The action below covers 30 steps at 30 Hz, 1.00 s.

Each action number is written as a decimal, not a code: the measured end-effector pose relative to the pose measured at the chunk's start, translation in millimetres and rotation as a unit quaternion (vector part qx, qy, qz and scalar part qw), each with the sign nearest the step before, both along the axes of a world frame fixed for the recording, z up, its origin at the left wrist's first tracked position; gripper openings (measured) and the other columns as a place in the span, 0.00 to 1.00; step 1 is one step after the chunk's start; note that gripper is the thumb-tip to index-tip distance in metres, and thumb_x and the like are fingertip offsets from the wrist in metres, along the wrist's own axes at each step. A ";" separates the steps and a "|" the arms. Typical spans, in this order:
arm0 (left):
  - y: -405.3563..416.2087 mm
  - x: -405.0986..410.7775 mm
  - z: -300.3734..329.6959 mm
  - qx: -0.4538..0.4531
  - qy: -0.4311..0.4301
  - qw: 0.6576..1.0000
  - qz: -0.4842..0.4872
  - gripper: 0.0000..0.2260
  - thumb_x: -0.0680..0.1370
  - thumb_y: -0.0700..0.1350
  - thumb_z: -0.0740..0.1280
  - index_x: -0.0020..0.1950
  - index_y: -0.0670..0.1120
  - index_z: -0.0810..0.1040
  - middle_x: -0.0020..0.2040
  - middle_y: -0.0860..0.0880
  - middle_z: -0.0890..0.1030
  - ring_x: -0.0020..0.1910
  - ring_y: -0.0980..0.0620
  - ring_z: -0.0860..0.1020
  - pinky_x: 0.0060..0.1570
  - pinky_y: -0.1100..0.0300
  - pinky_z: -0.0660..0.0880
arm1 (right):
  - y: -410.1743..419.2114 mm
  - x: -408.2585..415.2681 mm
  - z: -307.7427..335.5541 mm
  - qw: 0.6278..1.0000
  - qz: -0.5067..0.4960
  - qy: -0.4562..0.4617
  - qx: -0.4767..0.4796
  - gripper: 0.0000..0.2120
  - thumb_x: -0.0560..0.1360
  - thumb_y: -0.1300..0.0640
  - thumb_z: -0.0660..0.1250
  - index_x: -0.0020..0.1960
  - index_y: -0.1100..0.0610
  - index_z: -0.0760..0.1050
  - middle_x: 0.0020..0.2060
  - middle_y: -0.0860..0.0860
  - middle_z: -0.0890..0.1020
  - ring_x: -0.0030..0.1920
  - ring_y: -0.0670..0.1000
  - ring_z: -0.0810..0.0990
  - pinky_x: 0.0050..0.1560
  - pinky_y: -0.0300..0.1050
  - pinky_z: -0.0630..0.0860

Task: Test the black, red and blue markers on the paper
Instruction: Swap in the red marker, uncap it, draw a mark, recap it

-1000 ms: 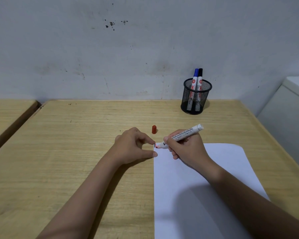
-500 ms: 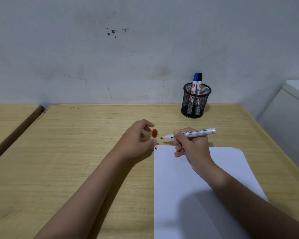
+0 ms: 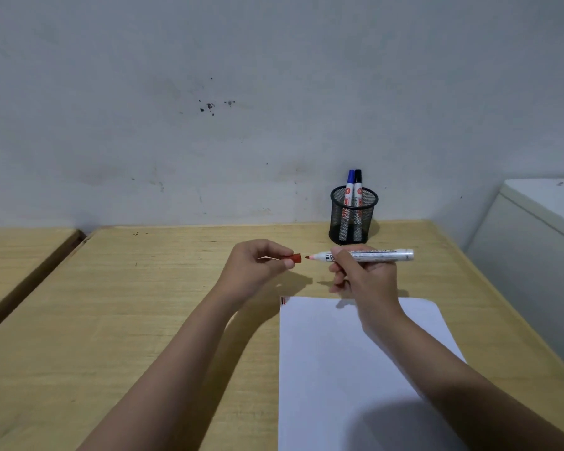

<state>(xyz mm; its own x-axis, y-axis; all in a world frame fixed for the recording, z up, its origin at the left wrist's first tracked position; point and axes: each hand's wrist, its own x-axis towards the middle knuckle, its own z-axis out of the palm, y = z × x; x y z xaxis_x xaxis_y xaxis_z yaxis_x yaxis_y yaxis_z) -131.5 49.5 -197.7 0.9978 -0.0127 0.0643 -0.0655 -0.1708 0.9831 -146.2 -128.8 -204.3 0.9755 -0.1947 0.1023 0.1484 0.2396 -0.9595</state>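
Note:
My right hand (image 3: 363, 276) holds the uncapped red marker (image 3: 372, 255) level above the desk, its tip pointing left. My left hand (image 3: 258, 266) pinches the red cap (image 3: 295, 258), whose opening sits a short gap from the tip. The white paper (image 3: 345, 369) lies below my right hand, with small red and black marks (image 3: 284, 300) at its top left corner. The blue marker (image 3: 349, 187) and the black marker (image 3: 358, 187) stand capped in the black mesh cup (image 3: 353, 219) by the wall.
The wooden desk (image 3: 144, 320) ends at the grey wall behind. A second desk (image 3: 17, 255) adjoins on the left across a dark gap. A white cabinet (image 3: 534, 249) stands to the right of the desk.
The marker has lifted off the paper's corner and turned level. My left hand has picked the red cap up from the desk and brought it to the tip.

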 end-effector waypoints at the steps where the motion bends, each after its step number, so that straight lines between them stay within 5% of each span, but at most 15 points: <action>1: -1.4 -2.9 2.3 -0.029 0.004 1.000 -0.009 0.07 0.69 0.36 0.73 0.40 0.48 0.83 0.39 0.49 0.83 0.37 0.56 0.79 0.42 0.62 0.74 | 0.3 -1.2 3.0 1.000 0.004 -0.002 0.000 0.04 0.72 0.62 0.71 0.41 0.63 0.79 0.27 0.56 0.78 0.23 0.47 0.73 0.24 0.42 0.74; 8: -8.1 -15.5 12.9 -0.123 0.027 0.991 -0.050 0.08 0.70 0.32 0.71 0.40 0.46 0.83 0.38 0.47 0.84 0.46 0.45 0.79 0.56 0.51 0.76 | -0.8 -8.1 15.7 0.999 0.031 -0.022 -0.012 0.03 0.72 0.62 0.71 0.40 0.62 0.79 0.26 0.53 0.78 0.24 0.46 0.73 0.24 0.42 0.75; 20: -19.0 -18.4 47.9 -0.112 -0.105 0.988 -0.026 0.06 0.68 0.33 0.73 0.41 0.41 0.83 0.36 0.45 0.83 0.37 0.52 0.79 0.36 0.67 0.74 | -3.6 -3.1 48.2 0.991 0.105 -0.080 -0.001 0.04 0.73 0.61 0.69 0.40 0.61 0.79 0.30 0.55 0.77 0.28 0.47 0.75 0.30 0.43 0.79; 23: -20.5 -9.7 55.7 -0.127 -0.131 0.983 0.006 0.06 0.68 0.31 0.72 0.40 0.41 0.82 0.35 0.48 0.83 0.34 0.57 0.80 0.35 0.69 0.74 | 3.6 2.4 54.9 0.991 0.135 -0.009 -0.012 0.10 0.72 0.54 0.69 0.42 0.62 0.79 0.33 0.56 0.80 0.28 0.45 0.76 0.30 0.41 0.80; 25: -18.3 -6.2 53.6 -0.116 -0.146 0.981 0.049 0.06 0.68 0.32 0.73 0.39 0.42 0.82 0.36 0.49 0.83 0.35 0.57 0.80 0.37 0.67 0.75 | 4.4 2.4 50.3 0.989 0.118 0.009 -0.088 0.11 0.70 0.51 0.71 0.41 0.60 0.79 0.33 0.54 0.80 0.27 0.44 0.76 0.30 0.40 0.79; 27: -15.2 -6.4 46.8 -0.070 -0.155 0.982 0.077 0.05 0.69 0.33 0.73 0.39 0.43 0.82 0.36 0.50 0.84 0.37 0.55 0.80 0.41 0.65 0.77 | 0.7 0.9 44.8 0.974 0.041 -0.076 -0.209 0.06 0.68 0.55 0.74 0.40 0.57 0.80 0.31 0.52 0.79 0.27 0.44 0.75 0.33 0.40 0.76; 30: -16.7 -10.1 43.8 -0.009 -0.160 0.985 0.070 0.05 0.68 0.36 0.74 0.38 0.45 0.82 0.34 0.54 0.84 0.33 0.57 0.79 0.39 0.67 0.76 | -11.8 8.0 44.9 0.890 -0.043 -0.260 -0.373 0.10 0.65 0.57 0.77 0.44 0.55 0.80 0.37 0.47 0.79 0.36 0.45 0.77 0.38 0.32 0.73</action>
<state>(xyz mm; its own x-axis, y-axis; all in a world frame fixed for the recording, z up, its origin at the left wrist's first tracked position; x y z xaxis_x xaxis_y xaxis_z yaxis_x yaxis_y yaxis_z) -141.6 32.8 -153.9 0.9184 0.1272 0.3745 -0.3494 -0.1829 0.9189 -138.3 -140.6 -159.4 0.7441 0.0450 0.6666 0.6051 -0.4682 -0.6439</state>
